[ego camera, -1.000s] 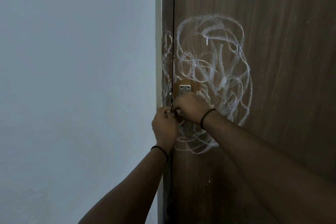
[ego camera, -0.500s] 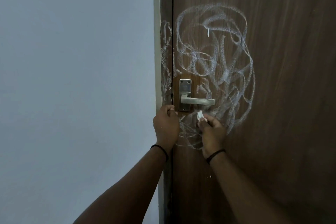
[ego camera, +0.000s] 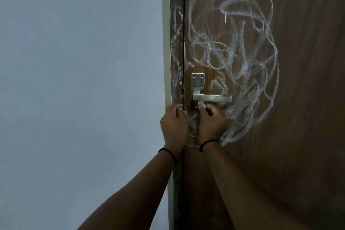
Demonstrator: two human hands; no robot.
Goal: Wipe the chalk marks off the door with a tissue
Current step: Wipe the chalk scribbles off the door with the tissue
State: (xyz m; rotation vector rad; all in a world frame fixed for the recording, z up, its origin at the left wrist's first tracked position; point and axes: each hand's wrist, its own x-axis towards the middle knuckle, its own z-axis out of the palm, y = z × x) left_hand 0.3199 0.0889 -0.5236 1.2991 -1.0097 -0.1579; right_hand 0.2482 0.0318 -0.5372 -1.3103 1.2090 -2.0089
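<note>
A dark brown wooden door [ego camera: 302, 99] carries a big tangle of white chalk marks [ego camera: 242, 58], with more chalk on the door frame [ego camera: 176, 46] to its left. My right hand [ego camera: 211, 123] pinches a small white tissue [ego camera: 201, 104] and presses it to the door just below the metal lever handle [ego camera: 211, 97]. My left hand [ego camera: 173, 127] is curled at the door's edge beside the frame, close to the right hand; whether it holds anything is hidden.
A plain pale wall [ego camera: 80, 89] fills the left half of the view. The steel handle plate [ego camera: 197, 84] with its screws sits right above my hands.
My right hand with the tissue dropped from the handle to the door below it, then slid left and up under the lever's base. The left hand stayed at the door's edge.
</note>
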